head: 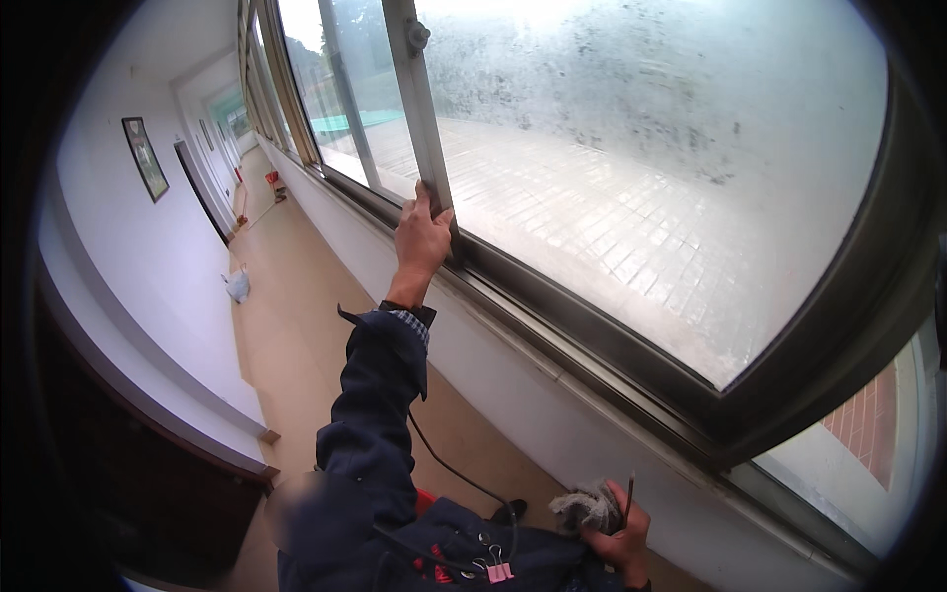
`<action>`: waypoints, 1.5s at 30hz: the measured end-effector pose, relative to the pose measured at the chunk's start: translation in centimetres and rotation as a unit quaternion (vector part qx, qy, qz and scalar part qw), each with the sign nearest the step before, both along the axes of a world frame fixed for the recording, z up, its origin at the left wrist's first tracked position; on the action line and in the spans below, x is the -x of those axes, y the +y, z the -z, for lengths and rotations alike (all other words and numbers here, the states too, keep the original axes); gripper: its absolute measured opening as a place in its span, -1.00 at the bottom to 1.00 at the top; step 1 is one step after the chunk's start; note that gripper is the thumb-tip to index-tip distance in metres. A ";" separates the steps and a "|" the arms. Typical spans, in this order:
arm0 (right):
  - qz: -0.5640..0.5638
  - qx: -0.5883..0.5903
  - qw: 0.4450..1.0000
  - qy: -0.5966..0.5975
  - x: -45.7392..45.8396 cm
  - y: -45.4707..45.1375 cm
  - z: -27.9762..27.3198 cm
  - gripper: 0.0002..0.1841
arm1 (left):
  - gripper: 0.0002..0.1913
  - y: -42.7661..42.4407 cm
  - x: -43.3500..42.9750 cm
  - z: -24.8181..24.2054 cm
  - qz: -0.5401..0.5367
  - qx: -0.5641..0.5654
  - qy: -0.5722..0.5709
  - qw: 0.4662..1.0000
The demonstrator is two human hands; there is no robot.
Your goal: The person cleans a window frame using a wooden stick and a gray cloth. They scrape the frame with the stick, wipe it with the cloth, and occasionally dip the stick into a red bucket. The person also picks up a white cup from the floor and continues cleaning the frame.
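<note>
My left hand is on the upright metal edge of a sliding window sash, near its lower corner, with the fingers around the frame. Behind that edge spreads a large glass pane, hazy and marked with dark specks. Low in the view, beside the wall under the sill, my right hand grips a crumpled grey cloth and a thin stick-like tool, whose full shape is hidden.
A long corridor floor runs away to the upper left. A plastic bag lies against the far wall, and red items stand farther off. A black cable hangs before my jacket, which bears a pink binder clip.
</note>
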State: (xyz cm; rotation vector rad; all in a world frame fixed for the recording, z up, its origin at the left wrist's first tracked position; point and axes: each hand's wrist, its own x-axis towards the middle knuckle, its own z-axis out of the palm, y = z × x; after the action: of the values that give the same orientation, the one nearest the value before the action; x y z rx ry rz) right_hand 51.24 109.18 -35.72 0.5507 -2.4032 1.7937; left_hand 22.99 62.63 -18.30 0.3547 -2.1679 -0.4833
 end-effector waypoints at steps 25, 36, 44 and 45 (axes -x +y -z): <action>0.075 -0.082 0.952 0.285 12.5 -9.2 -6.7 -0.27 | -0.20 -17.1 7.9 1.5 -0.054 -0.023 -0.037 0.998; 0.116 -0.102 0.937 0.313 13.0 -10.2 -6.3 -0.25 | -0.21 -23.8 10.8 1.1 -0.096 -0.022 -0.065 0.993; 0.204 -0.123 0.922 0.307 12.8 -10.5 -4.3 -0.28 | -0.24 -27.4 13.1 2.5 -0.097 -0.031 -0.057 0.993; 0.206 -0.127 0.922 0.303 12.7 -10.4 -4.1 -0.28 | -0.23 -27.9 13.3 2.5 -0.096 -0.039 -0.062 0.993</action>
State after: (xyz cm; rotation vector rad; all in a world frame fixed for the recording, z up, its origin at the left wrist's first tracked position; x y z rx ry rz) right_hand 38.54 98.74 -31.67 0.4808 -2.1027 0.9639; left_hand 9.70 34.77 -20.81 0.6457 -2.2106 -0.4474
